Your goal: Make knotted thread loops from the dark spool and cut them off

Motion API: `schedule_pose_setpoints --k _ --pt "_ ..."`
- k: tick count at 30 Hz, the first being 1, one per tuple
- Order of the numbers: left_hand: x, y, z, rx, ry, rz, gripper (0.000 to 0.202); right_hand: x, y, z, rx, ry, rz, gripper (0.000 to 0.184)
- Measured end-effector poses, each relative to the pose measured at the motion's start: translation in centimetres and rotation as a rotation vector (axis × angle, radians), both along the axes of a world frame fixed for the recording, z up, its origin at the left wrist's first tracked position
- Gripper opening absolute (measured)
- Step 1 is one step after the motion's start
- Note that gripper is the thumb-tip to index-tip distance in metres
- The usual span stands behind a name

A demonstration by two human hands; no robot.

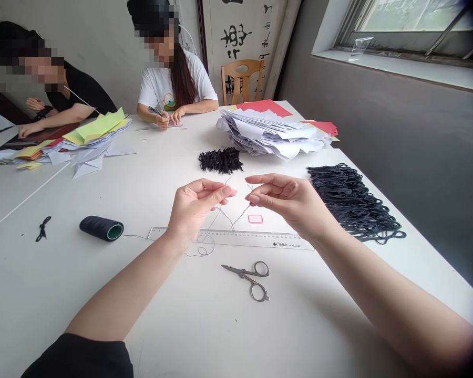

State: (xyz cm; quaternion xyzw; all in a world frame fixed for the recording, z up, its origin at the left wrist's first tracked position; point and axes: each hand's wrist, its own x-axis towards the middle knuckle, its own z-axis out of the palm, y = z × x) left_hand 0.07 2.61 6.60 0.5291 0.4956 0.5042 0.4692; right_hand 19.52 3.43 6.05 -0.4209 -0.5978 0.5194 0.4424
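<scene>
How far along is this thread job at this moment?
Done, by the look of it: a small pile of black loops and a larger bundle lie finished. In hand: the left hand and right hand pinch dark thread. Left: thread wound on the spool; the scissors lie unheld.
</scene>
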Motion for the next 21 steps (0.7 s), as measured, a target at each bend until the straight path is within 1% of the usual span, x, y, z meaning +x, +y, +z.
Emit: schedule_pose_setpoints --k 3,5,8,11,13,15,17,18,19,21 --pt "0.4 0.0 -0.5 0.012 -0.073 -0.053 0.022 -0.1 -0.3 -0.2 -0.041 -0.013 0.030 0.040" --pt "0.7 -0.1 -0.9 0.016 -0.112 -0.083 0.019 -0.2 -0.6 -0.1 -0.042 -0.015 0.045 0.035" --pt "1.2 -0.3 -1.3 0.008 -0.138 -0.141 0.016 -0.6 -1.0 -0.1 -0.003 -0.003 0.032 0.032" --pt "1.7 -0.7 -1.6 0.002 -0.220 -0.198 0.013 -1.2 -1.4 -0.3 0.022 0.033 -0.018 0.030" --pt "2.0 -1.1 -1.7 -0.020 -0.278 -0.219 0.014 -1.7 -1.7 -0.7 -0.013 0.079 -0.039 0.029" --pt "2.3 -1.5 -1.7 -0.059 -0.294 -0.243 0.016 -2.2 -1.9 -1.1 -0.072 0.162 -0.030 0.029" --pt "2.4 -1.8 -1.6 -0.086 -0.241 -0.246 0.017 -2.6 -2.1 -1.4 -0.116 0.246 -0.010 0.028" --pt "2.3 -1.9 -1.5 -0.079 -0.185 -0.240 0.017 -2.8 -2.2 -1.5 -0.125 0.273 -0.009 0.027" --pt "2.3 -2.0 -1.4 -0.050 -0.103 -0.226 0.017 -2.9 -2.3 -1.6 -0.131 0.285 -0.016 0.027" --pt "2.0 -2.0 -1.2 0.085 0.110 -0.137 0.017 -2.9 -2.3 -1.6 -0.139 0.286 -0.051 0.026"
